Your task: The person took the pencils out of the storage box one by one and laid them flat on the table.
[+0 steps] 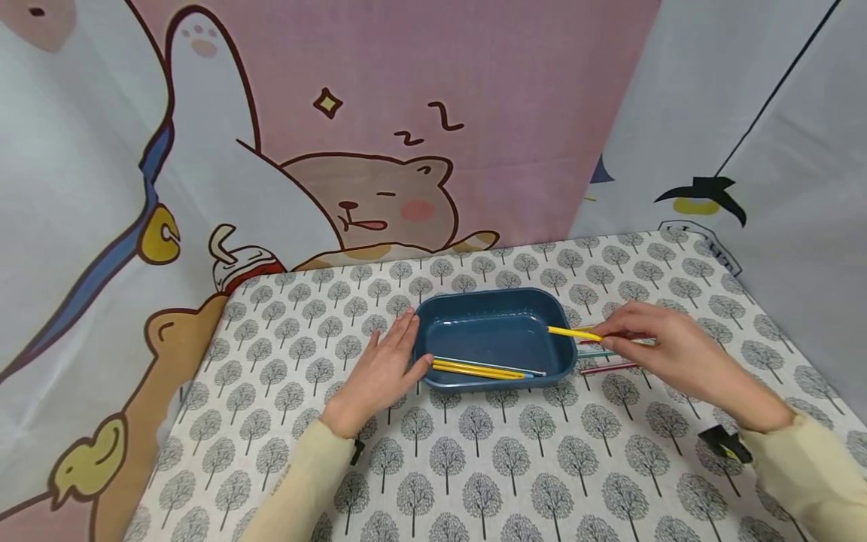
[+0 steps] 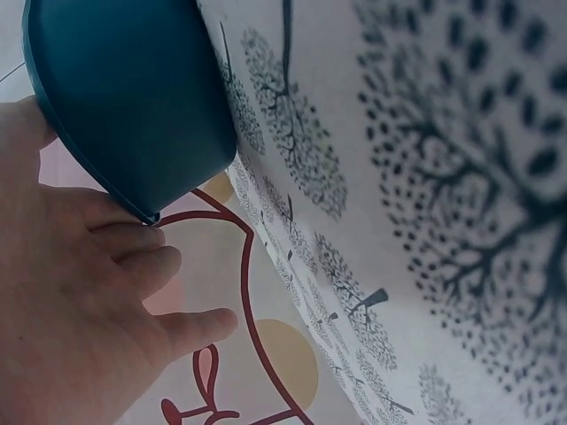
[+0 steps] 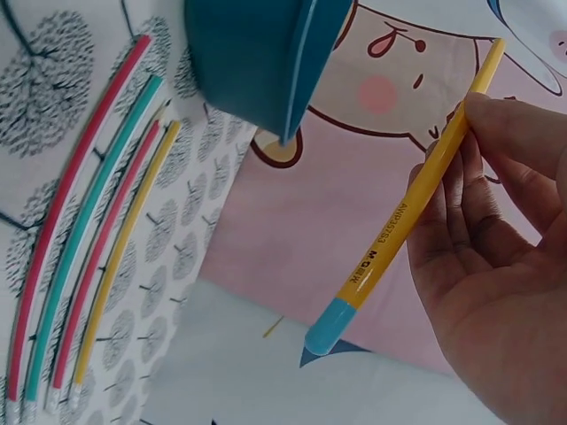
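My left hand rests against the left end of a dark blue tray, its fingers spread along the rim. In the left wrist view, the fingers touch the tray's edge. My right hand pinches a yellow pencil between thumb and fingers, over the tray's right rim. That pencil has a light blue end, clear in the right wrist view. Inside the tray, yellow pencils and a thinner pale one lie along the front wall. The right hand partly hides other pencils beside the tray in the head view.
Right of the tray, a red pencil, a green pencil, a second red pencil and a yellow pencil lie side by side on the tree-print tablecloth. A cartoon-printed curtain stands behind the table.
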{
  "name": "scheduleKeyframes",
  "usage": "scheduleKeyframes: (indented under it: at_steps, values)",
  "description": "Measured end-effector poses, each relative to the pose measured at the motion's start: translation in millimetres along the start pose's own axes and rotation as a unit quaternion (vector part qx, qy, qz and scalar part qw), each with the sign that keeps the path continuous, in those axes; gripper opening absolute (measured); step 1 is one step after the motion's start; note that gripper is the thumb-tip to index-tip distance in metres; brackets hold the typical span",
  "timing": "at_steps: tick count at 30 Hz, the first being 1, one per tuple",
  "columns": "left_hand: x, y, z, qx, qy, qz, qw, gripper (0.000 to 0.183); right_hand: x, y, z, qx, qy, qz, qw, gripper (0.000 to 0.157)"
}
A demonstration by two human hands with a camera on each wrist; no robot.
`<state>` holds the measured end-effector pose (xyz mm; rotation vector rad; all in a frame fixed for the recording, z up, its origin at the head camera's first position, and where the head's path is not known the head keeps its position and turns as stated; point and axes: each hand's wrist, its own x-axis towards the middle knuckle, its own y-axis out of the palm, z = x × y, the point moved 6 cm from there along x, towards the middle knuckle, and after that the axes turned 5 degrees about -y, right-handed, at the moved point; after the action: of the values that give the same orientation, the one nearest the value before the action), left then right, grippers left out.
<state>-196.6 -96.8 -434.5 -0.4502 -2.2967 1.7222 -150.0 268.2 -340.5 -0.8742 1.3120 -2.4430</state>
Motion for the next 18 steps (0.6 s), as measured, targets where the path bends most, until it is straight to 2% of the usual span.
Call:
scheduleKeyframes:
  at_steps: [9, 18]
  values:
    - [-0.4, 0.6, 0.1, -0.002, 0.001, 0.001, 1.0, 0.076, -18, 1.6, -15, -0.028, 0.011, 0.006, 1.0, 0.032]
    - [-0.4, 0.0, 0.3, -0.004, 0.004, 0.001, 1.0, 0.077, -33, 4.4, -25, -0.02, -0.025, -0.008, 0.999, 0.039]
